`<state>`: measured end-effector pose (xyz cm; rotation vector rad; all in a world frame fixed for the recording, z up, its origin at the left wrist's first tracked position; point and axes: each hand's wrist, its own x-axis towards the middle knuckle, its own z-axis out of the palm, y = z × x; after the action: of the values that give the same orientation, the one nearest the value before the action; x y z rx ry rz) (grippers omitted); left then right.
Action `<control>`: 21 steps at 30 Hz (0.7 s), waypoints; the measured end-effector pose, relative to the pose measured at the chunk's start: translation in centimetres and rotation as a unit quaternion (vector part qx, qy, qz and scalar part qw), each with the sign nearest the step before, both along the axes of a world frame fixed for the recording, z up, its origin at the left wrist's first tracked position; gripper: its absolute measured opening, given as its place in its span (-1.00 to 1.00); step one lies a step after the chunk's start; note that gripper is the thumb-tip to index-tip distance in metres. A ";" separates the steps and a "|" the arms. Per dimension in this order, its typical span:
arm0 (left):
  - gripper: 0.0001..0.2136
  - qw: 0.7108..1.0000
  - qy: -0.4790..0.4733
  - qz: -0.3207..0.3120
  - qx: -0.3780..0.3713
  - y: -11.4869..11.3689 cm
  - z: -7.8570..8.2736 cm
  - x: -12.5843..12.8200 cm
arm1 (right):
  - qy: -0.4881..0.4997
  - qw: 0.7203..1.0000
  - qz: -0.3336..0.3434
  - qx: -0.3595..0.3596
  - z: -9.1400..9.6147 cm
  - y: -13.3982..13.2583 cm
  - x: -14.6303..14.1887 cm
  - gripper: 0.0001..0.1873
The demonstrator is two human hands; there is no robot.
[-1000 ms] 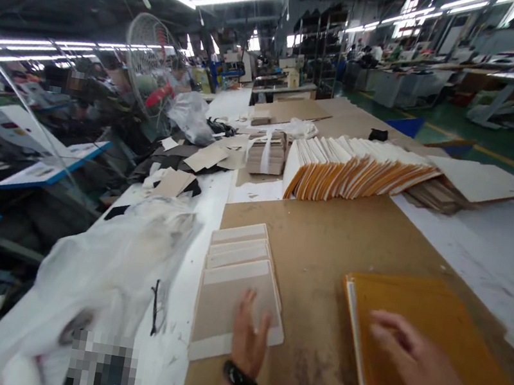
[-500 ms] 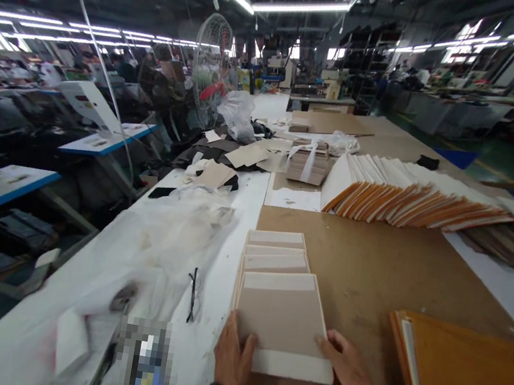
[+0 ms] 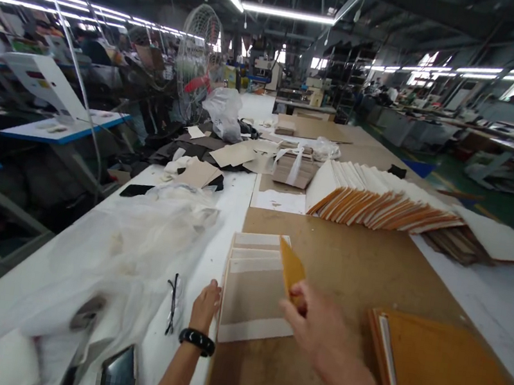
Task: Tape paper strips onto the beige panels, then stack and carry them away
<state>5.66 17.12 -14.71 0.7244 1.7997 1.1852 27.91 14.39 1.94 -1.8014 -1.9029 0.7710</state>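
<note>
My right hand (image 3: 310,315) pinches an orange panel (image 3: 291,268), tilted up and seen nearly edge-on at the right side of a small stack. That stack of beige panels (image 3: 252,299) with whitish bands lies fanned out on the brown board. At its left edge rests my left hand (image 3: 206,305), a dark bracelet on the wrist, its fingers stretched along the panels and gripping nothing. To the right of my right forearm lies a pile of large orange sheets (image 3: 456,380) with pale layers beneath.
A long leaning row of white-and-orange panels (image 3: 383,196) stands beyond the board. Behind it sits a tied beige bundle (image 3: 294,166). Crumpled plastic sheeting (image 3: 145,246), glasses (image 3: 172,303) and a phone (image 3: 120,369) lie on the left. A fan (image 3: 197,59) stands further back.
My right hand has moved up from the stack's lower right edge and now holds the orange panel raised. My left hand has shifted up along the left edge. The view has turned slightly right.
</note>
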 end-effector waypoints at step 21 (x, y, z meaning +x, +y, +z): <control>-0.47 0.995 0.096 -0.036 -0.020 0.8 1.0 3.5 | 0.090 0.986 -0.107 -0.089 -16.5 5.2 3.9 -0.73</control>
<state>9.17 17.89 -13.67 0.8968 1.9315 1.0596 31.77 19.60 -14.53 -1.9299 -1.5385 1.0157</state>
